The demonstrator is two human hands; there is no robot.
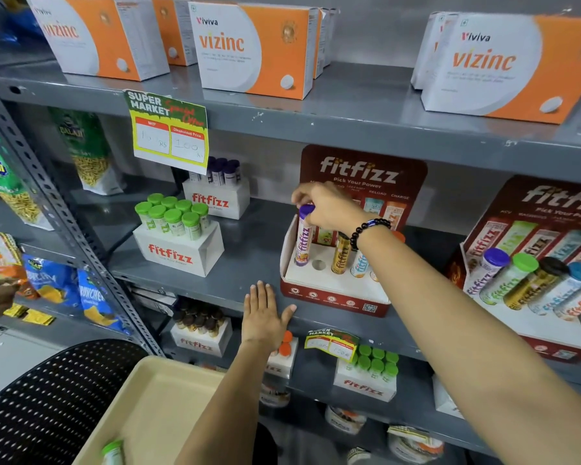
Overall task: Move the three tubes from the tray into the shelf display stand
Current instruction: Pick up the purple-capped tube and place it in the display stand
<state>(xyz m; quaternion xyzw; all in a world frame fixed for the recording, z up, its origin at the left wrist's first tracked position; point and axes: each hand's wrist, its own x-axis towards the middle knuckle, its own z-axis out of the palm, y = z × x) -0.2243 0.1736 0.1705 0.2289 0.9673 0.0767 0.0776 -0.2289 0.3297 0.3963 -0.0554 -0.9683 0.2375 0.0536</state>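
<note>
Grey shelf (249, 263): right hand (329, 206) pinches upright purple-capped tube (303, 241) in stand (332, 286); left hand (265, 313) flat, empty.

One stand hole (318, 265) open — flanked by purple-capped tube (303, 239) and gold tube (340, 252); shelf above limits overhead clearance.

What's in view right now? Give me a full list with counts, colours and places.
display stand: one, red and white, middle shelf; one hole open
purple-capped tube: one, leftmost hole
gold tube: one, in stand
tray: one, beige, bottom
green-capped tube: one, on tray
Vizinc boxes: several, orange-white, top shelf
green-capped bottles: about eight, white box, left
left hand: flat on shelf edge
right hand: gripping purple cap
</note>
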